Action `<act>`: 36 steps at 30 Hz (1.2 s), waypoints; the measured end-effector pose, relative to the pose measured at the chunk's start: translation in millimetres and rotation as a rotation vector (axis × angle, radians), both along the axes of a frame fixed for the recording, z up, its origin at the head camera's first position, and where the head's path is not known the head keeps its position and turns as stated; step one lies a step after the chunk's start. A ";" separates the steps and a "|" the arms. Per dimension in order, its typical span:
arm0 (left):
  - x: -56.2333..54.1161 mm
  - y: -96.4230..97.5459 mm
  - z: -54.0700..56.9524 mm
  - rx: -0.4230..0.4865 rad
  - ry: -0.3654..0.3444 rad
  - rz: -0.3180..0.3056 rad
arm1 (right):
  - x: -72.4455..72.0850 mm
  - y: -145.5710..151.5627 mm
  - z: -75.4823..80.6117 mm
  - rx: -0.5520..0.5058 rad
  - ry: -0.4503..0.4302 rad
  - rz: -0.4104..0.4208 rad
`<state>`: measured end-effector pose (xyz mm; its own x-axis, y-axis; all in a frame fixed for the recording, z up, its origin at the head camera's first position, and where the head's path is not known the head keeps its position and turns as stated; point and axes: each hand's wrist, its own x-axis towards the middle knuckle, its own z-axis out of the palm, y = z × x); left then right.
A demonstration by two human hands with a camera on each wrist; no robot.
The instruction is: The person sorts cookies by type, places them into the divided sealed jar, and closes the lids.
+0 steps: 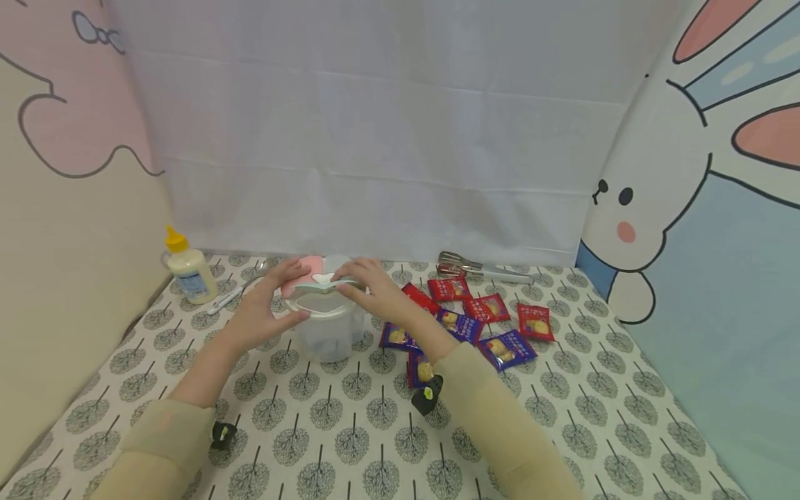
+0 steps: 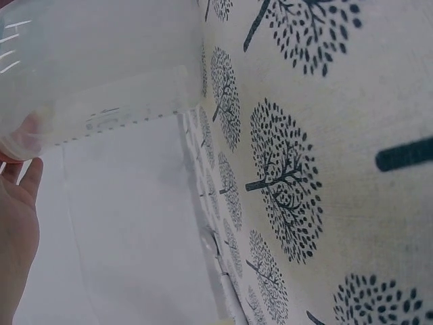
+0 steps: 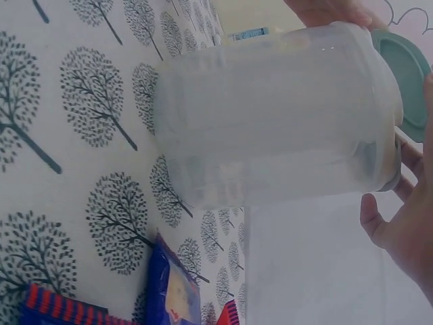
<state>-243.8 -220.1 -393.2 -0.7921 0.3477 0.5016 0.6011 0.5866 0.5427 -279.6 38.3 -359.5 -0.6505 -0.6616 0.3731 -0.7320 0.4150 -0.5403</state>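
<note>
A translucent plastic tub (image 1: pixel 328 340) stands on the patterned cloth, also filling much of the right wrist view. Its lid (image 1: pixel 310 267) has a pink part and a pale green flap (image 3: pixel 406 84), which is tilted up at the near side. My left hand (image 1: pixel 262 312) grips the left of the rim, thumb at the front and fingers over the pink part. On the other side my right hand (image 1: pixel 384 298) pinches the lid at the green flap, thumb in front and fingers behind. No contents show through the tub's cloudy wall.
Several red snack packets (image 1: pixel 486 307) and blue snack packets (image 1: pixel 506 348) lie right of the tub. Behind them are metal tongs (image 1: pixel 484 269). A yellow-capped bottle (image 1: pixel 190 274) and a long-handled spoon (image 1: pixel 237 290) are at the left. A white curtain (image 1: pixel 387 139) hangs along the back edge.
</note>
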 end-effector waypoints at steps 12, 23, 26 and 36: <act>-1.3 0.9 -4.6 -0.035 0.172 -0.082 | -19.7 -5.7 14.1 -0.062 -0.144 0.018; -1.6 1.6 -3.5 -0.011 0.143 -0.052 | -9.6 30.0 12.3 -0.088 -0.315 0.013; -1.2 1.7 -3.0 -0.009 0.139 -0.037 | -4.6 47.0 10.7 -0.074 -0.298 0.026; -3.5 2.8 -1.7 0.013 0.110 -0.039 | 20.1 110.9 -13.7 0.229 -0.293 0.088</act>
<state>-247.3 -217.3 -395.0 -0.7177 0.3703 0.5897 0.6800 0.5549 0.4793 -259.4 149.2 -373.2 -0.6444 -0.7645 0.0156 -0.5987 0.4917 -0.6323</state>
